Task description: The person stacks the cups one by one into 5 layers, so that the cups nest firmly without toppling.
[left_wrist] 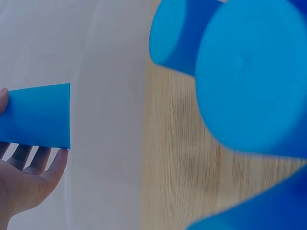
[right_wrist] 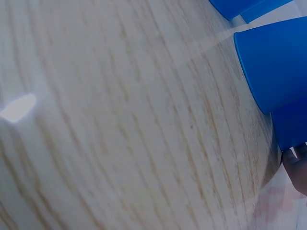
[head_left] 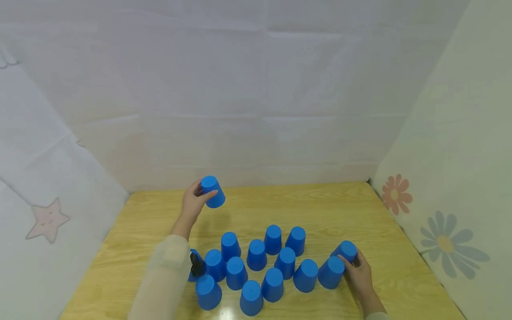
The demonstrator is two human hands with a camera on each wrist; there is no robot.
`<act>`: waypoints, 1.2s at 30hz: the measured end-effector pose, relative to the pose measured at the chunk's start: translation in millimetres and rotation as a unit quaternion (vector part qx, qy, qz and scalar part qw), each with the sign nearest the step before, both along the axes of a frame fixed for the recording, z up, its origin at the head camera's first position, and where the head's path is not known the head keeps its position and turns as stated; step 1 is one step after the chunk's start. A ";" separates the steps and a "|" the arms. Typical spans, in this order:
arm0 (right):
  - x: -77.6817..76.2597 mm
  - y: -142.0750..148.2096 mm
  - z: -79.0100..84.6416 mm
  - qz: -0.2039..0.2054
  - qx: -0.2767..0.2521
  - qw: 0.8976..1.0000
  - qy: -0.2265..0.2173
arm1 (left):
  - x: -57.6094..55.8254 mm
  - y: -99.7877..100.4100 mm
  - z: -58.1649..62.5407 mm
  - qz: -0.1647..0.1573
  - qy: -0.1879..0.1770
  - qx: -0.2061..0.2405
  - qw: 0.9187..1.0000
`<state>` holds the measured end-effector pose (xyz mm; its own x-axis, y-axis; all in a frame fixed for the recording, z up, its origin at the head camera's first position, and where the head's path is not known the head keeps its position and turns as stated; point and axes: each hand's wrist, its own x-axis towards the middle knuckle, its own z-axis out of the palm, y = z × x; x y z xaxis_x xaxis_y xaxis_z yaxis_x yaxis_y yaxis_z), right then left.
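My left hand (head_left: 194, 203) curled thumb and fingers round a tilted cup (head_left: 213, 192), beyond the standing cups (head_left: 256, 255); my right hand (head_left: 361, 273), beside them, gripped the rightmost cup (head_left: 347, 250).

A wooden table with pale, printed sheets around it
The table (head_left: 348, 211) has a yellowish wood top with visible grain, and a bright patch of glare (head_left: 226, 313) shines on its near part. Along the far side hangs a pale far sheet (head_left: 256, 80), marked by level creases. The left sheet (head_left: 80, 186) slants along that side and carries a pinkish star (head_left: 48, 220) with a small face; a cut-off outline drawing (head_left: 8, 60) sits higher up at the frame edge. The right sheet (head_left: 460, 133) bears two printed flowers: a red flower (head_left: 394, 194) near the table's far right corner, and, nearer, a larger grey-blue flower (head_left: 446, 244) with a yellowish middle.
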<state>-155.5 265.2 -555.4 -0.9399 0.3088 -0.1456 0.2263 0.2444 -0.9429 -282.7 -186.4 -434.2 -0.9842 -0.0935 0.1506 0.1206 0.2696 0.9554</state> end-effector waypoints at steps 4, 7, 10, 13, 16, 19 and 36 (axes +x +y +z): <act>-1.0 0.8 -3.2 0.003 -0.005 1.000 0.005 | -4.8 14.4 -0.1 -0.014 -0.014 0.019 1.000; -1.5 1.5 -3.7 0.002 -0.009 1.000 0.004 | -10.9 25.1 -1.4 -0.022 -0.031 0.025 0.999; -1.5 2.2 -2.4 0.000 -0.012 1.000 0.006 | -18.1 35.6 -3.5 -0.027 -0.051 0.023 0.998; -1.5 2.6 -0.7 0.002 -0.017 1.000 0.010 | -24.3 44.8 -7.0 -0.027 -0.068 0.026 0.997; -1.5 2.7 0.2 0.006 -0.017 1.000 0.008 | -28.5 53.5 -10.5 -0.026 -0.083 0.037 0.996; -1.7 3.1 0.0 0.012 -0.018 1.000 0.002 | -32.0 61.7 -14.3 -0.030 -0.095 0.049 0.994; -0.3 0.4 -1.6 0.010 -0.019 1.000 0.010 | -42.8 92.8 -50.3 -0.025 -0.095 0.027 0.995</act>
<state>-155.8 265.7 -556.9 -0.9486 0.2847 -0.1384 0.2034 0.2130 -0.9556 -325.6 -93.6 -484.6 -0.9979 -0.0475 -0.0435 -0.0527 0.2148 0.9752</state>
